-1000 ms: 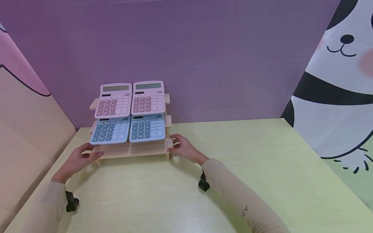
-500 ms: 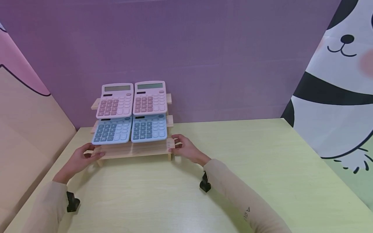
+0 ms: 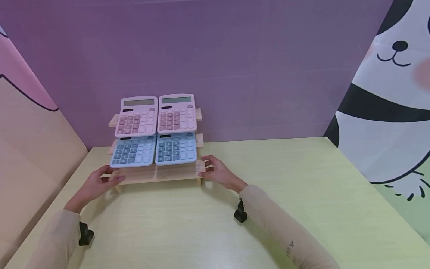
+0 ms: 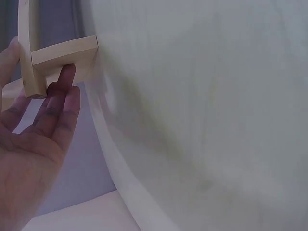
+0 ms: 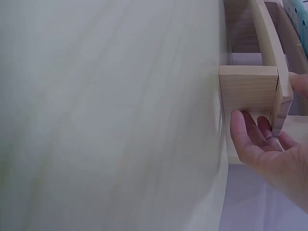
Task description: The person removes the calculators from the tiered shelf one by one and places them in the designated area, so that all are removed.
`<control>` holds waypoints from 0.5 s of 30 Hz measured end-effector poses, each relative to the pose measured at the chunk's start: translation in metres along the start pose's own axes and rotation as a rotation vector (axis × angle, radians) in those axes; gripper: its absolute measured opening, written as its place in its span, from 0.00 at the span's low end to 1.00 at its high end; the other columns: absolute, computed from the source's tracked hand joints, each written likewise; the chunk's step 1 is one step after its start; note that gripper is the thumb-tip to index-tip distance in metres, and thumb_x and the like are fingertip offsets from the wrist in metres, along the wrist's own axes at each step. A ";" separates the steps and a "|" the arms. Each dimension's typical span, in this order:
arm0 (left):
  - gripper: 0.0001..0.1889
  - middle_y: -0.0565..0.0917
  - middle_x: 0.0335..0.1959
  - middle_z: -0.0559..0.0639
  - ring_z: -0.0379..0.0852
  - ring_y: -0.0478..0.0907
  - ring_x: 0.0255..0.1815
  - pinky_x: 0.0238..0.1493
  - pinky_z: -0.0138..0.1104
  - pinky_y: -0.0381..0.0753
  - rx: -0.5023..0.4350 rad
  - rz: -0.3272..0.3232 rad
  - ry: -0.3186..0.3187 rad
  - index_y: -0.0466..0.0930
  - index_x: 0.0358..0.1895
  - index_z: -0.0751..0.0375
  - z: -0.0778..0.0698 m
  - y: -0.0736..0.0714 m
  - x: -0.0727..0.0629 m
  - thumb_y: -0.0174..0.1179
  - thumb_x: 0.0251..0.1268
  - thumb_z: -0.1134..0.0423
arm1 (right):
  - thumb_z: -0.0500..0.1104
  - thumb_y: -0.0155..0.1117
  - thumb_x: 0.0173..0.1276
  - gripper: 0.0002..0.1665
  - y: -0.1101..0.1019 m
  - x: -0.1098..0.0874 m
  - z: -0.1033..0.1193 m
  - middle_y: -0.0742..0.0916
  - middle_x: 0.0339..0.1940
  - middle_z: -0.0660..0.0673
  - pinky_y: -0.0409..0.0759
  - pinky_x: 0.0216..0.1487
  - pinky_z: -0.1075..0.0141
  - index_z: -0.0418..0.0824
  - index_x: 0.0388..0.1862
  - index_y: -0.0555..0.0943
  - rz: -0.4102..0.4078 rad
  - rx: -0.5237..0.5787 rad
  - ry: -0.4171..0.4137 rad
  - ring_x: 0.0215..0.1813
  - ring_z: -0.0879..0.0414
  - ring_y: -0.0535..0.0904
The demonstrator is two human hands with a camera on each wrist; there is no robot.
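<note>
A tiered wooden display rack [image 3: 158, 174] stands toward the back left of the table. Its top tier carries two pink calculators, a left one [image 3: 141, 125] and a right one [image 3: 181, 123]. Two blue calculators, left [image 3: 134, 152] and right [image 3: 176, 149], lean on the tier below, their upper edges hidden behind the pink ones. My left hand [image 3: 95, 185] grips the left end of the bare bottom board, thumb on top. At its right end my right hand [image 3: 221, 174] holds the same board. Both wrist views show fingers curled under the wood, beside the rack's feet [image 4: 67, 53].
The pale table [image 3: 268, 194] stretches away to the right of the rack. Behind it rises a purple backdrop [image 3: 255, 74], close to the rack's back. A beige panel [image 3: 37, 157] borders the left side, and a panda-printed panel [image 3: 386, 149] the right.
The rack has slid a little to the right with all its calculators on it. Both hands have moved along with it, keeping their hold.
</note>
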State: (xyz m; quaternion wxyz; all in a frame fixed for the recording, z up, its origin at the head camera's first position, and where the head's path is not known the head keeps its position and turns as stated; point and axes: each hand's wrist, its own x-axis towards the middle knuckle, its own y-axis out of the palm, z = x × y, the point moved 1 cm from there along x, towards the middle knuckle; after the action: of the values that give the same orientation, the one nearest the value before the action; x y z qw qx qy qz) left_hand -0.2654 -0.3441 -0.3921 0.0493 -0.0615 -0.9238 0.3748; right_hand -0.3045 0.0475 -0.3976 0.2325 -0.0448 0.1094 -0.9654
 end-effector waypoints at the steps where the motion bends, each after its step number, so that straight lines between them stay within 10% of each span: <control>1: 0.32 0.68 0.54 0.66 0.60 0.73 0.49 0.42 0.33 0.78 -0.001 0.001 0.003 0.60 0.61 0.69 0.000 0.000 0.000 0.56 0.62 0.50 | 0.32 0.61 0.59 0.36 0.000 0.000 0.000 0.72 0.52 0.30 0.78 0.44 0.69 0.28 0.65 0.58 0.000 -0.005 -0.003 0.49 0.43 0.74; 15: 0.30 0.70 0.50 0.64 0.55 0.75 0.43 0.38 0.31 0.77 -0.014 -0.016 0.016 0.63 0.59 0.69 0.003 -0.001 0.003 0.58 0.61 0.52 | 0.33 0.62 0.59 0.36 0.000 0.002 -0.002 0.72 0.54 0.31 0.77 0.44 0.69 0.31 0.65 0.60 0.002 -0.016 0.009 0.50 0.44 0.73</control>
State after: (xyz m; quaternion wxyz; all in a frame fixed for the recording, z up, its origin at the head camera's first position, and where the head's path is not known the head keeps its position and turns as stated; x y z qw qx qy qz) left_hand -0.2690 -0.3463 -0.3936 0.0591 -0.0575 -0.9264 0.3674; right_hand -0.3070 0.0470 -0.3993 0.2327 -0.0420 0.1185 -0.9644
